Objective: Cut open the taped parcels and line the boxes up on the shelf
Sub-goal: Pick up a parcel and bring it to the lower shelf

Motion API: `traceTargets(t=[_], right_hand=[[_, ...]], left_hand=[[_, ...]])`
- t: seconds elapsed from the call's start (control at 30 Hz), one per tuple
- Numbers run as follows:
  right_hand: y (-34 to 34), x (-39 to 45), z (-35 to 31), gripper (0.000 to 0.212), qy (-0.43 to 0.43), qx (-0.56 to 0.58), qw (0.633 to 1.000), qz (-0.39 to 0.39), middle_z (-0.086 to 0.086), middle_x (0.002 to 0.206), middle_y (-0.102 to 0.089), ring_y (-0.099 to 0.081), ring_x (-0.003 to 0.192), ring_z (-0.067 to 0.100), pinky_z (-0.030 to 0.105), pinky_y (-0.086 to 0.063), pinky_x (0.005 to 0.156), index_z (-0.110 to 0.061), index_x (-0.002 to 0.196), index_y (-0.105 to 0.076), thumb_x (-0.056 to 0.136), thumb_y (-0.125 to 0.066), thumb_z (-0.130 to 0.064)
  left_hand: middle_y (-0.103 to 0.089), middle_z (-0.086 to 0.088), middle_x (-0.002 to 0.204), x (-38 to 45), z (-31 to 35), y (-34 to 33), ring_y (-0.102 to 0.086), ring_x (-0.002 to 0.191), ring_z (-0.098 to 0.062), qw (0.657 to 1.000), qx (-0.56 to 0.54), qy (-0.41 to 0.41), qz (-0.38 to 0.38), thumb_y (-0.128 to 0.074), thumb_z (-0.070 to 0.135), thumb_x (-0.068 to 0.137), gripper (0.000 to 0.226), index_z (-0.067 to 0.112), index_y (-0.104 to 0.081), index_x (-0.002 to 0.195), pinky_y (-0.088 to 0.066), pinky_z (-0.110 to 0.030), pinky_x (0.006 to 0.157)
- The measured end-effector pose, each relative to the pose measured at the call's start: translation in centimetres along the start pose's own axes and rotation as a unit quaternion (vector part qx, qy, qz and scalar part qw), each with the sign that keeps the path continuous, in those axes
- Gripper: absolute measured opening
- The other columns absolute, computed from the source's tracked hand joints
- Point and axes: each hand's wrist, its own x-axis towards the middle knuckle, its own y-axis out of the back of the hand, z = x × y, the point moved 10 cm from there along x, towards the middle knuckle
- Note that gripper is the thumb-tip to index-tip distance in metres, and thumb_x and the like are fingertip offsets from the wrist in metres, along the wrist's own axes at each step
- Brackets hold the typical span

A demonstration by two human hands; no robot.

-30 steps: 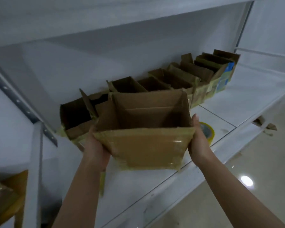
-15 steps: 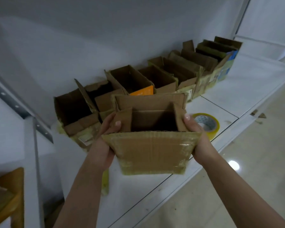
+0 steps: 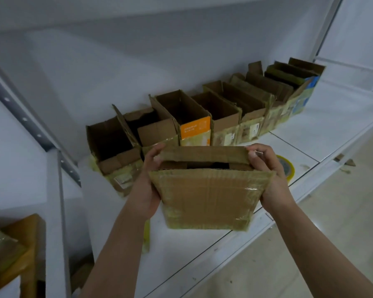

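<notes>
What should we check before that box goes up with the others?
1. Both hands hold the box: left hand and right hand grip its sides. Ok.
2. Box opened: far flap folded over the top, only a slit shows. Not ok.
3. Row lined up along the wall. Ok.
4. Free shelf in front of the row. Ok.
5. Tape roll beside the right hand, may be in the way. Cannot tell.
</notes>
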Motion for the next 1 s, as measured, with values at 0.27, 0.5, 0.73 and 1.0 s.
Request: traceTargets(t=[0.27,0.5,0.73,1.0], right_hand=[[0.2,0.1,0.1,0.011,-0.016,0.0,1.0,0.007,-0.005,0.085,-0.065,-0.061,0.065,0.01,0.025,-0.052,0.053,-0.02,0.097,-0.063,0.098,-0.053,-0.02],[-0.1,-0.3,0.4,0.015,-0.056,-0.002,0.998,-0.016,0.0,0.087,-0.066,-0.066,0.074,0.013,0.028,-0.054,0.059,-0.023,0.102,-0.064,0.092,-0.06,-0.035],[-0.3,-0.3,0.3,0.014,-0.081,-0.033,0.996,-0.025,-0.001,0.08,-0.062,-0.063,0.063,0.01,0.023,-0.05,0.051,-0.024,0.101,-0.059,0.097,-0.056,-0.011],[6.1,3.2,-3.2,0.031,-0.012,-0.299,0.953,-0.04,-0.003,0.124,-0.063,-0.058,0.115,0.016,0.036,-0.046,0.099,-0.026,0.125,-0.061,0.094,-0.063,-0.027]], left_hand=[[-0.055,-0.007,0.139,-1.6,0.2,0.5,-0.055,0.126,-0.026,0.996,0.06,-0.057,-0.024,-0.068,0.07,0.072,0.088,0.022,-0.044,0.141,-0.051,-0.046,0.095],[-0.072,0.003,0.102,-0.6,0.6,1.6,-0.07,0.089,-0.012,0.995,0.06,-0.011,0.08,-0.067,0.016,0.084,0.022,0.027,-0.068,0.103,-0.056,-0.025,0.065],[-0.037,0.003,0.151,-0.8,6.9,-4.7,-0.025,0.145,-0.022,0.79,0.586,-0.176,0.042,-0.052,0.038,0.095,0.046,0.037,-0.039,0.139,-0.018,-0.058,0.118],[0.031,0.021,0.154,-0.4,0.1,-6.4,0.025,0.146,-0.02,0.583,0.792,0.007,-0.179,-0.027,0.106,0.036,0.114,0.067,0.032,0.126,0.001,-0.065,0.114]])
